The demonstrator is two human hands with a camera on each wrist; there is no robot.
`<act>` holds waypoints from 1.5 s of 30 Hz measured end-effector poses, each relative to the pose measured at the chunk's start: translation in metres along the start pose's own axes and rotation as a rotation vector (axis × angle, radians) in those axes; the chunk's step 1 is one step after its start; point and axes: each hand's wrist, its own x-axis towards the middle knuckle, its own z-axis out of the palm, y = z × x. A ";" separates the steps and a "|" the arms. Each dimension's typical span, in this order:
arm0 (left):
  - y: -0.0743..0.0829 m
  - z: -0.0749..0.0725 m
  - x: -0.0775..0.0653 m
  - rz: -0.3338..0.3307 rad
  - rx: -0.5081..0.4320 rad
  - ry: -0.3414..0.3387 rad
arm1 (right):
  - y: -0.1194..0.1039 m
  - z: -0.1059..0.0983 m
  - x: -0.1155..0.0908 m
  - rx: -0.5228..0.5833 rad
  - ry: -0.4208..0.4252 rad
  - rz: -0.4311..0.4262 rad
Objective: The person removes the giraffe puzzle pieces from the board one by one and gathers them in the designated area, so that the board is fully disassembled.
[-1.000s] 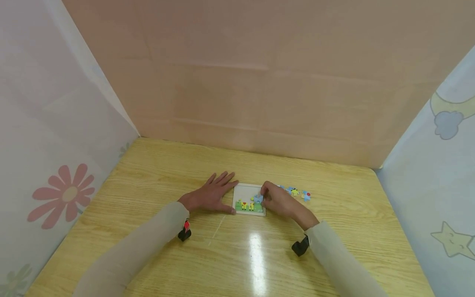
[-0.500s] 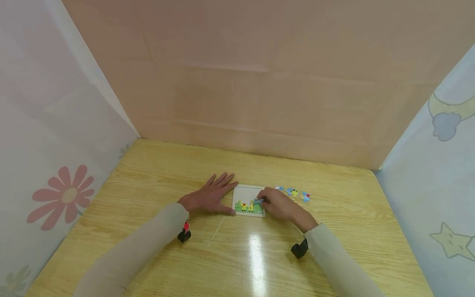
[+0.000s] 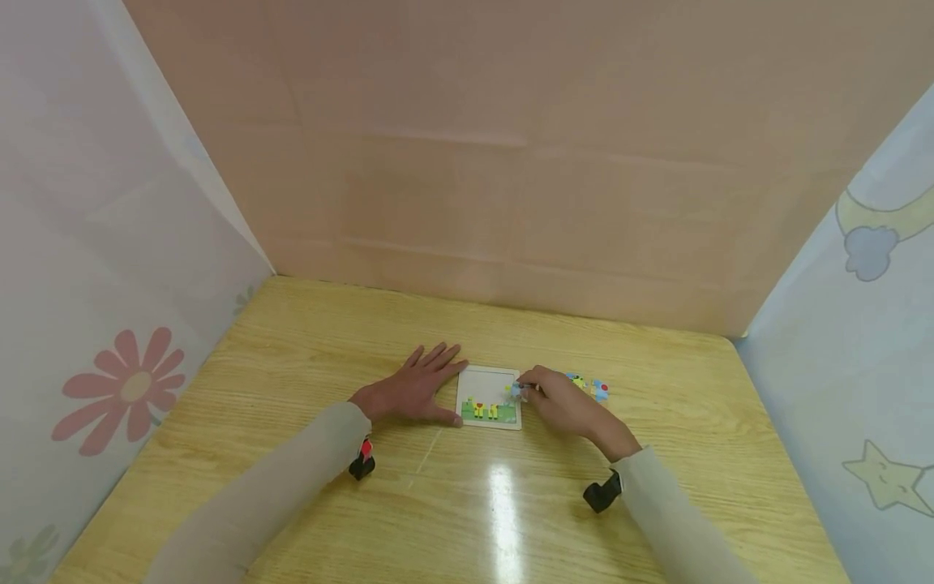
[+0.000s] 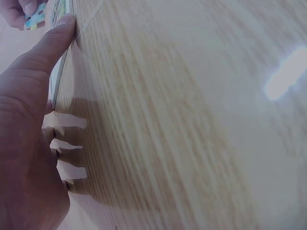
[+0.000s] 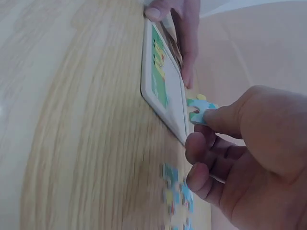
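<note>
A white-rimmed puzzle tray [image 3: 489, 427] lies on the table, its near strip filled with green and yellow pieces. My left hand [image 3: 414, 392] is spread flat at the tray's left side, thumb and forefinger at its edge; in the left wrist view the thumb [image 4: 50, 45] reaches the rim. My right hand [image 3: 565, 403] pinches a light-blue puzzle piece [image 5: 199, 109] with a yellow knob between thumb and forefinger, over the tray's right edge. The other right fingers curl loosely below it in the right wrist view.
Several loose puzzle pieces [image 3: 601, 390] lie to the right of the tray, partly behind my right hand. A brown backdrop [image 3: 511, 203] rises behind the wooden table [image 3: 328, 341], with patterned curtains at both sides.
The right hand has lifted the blue piece off the filled strip and shifted slightly right with it, after tilting it there. The left hand stays at the tray.
</note>
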 end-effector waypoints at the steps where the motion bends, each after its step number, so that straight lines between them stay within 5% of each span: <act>1: 0.000 0.000 0.000 0.002 -0.002 0.002 | 0.002 -0.001 -0.002 0.007 0.012 0.012; 9: -0.001 0.001 -0.001 0.001 -0.015 0.008 | 0.018 -0.014 -0.026 0.062 0.117 0.090; 26: -0.003 0.002 -0.002 0.004 -0.024 0.003 | 0.053 -0.039 -0.077 0.080 0.183 0.156; 45: -0.001 -0.003 -0.005 0.011 -0.006 0.008 | 0.083 -0.038 -0.096 0.048 0.185 0.193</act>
